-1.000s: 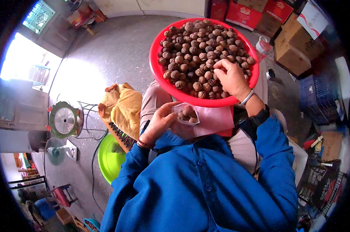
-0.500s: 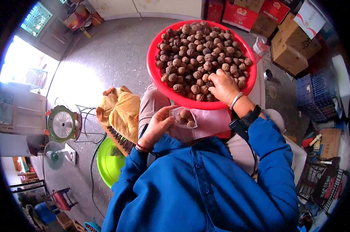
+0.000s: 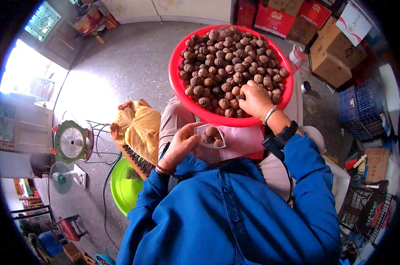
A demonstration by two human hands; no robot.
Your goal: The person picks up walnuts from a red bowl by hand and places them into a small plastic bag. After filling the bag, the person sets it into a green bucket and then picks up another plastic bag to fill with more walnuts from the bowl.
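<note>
1. Head view looks straight down on a person in a blue shirt (image 3: 235, 212), seated with a red basin (image 3: 178, 88) resting on the lap.
2. Walnuts (image 3: 226, 57) fill the basin in a heap that nearly reaches the rim.
3. At about 5 o'clock in the basin, the right hand (image 3: 255, 99) lies palm down on the nuts — its fingers are curled into the pile, and whether they have closed on a nut cannot be told.
4. At 6 o'clock below the basin's rim, the left hand (image 3: 182, 143) pinches the edge of a small clear bag (image 3: 211, 134), thumb and fingers clasped on the plastic.
5. A few walnuts sit inside the bag, just beside the basin's near rim.
6. At 9 o'clock from the left hand, a yellow cloth (image 3: 140, 126) is bunched up — beyond it stands a dial scale (image 3: 72, 141).
7. At 7 o'clock a green bowl (image 3: 122, 185) rests on the grey floor.
8. Cardboard boxes (image 3: 332, 57) stand at 2 o'clock beyond the basin.
</note>
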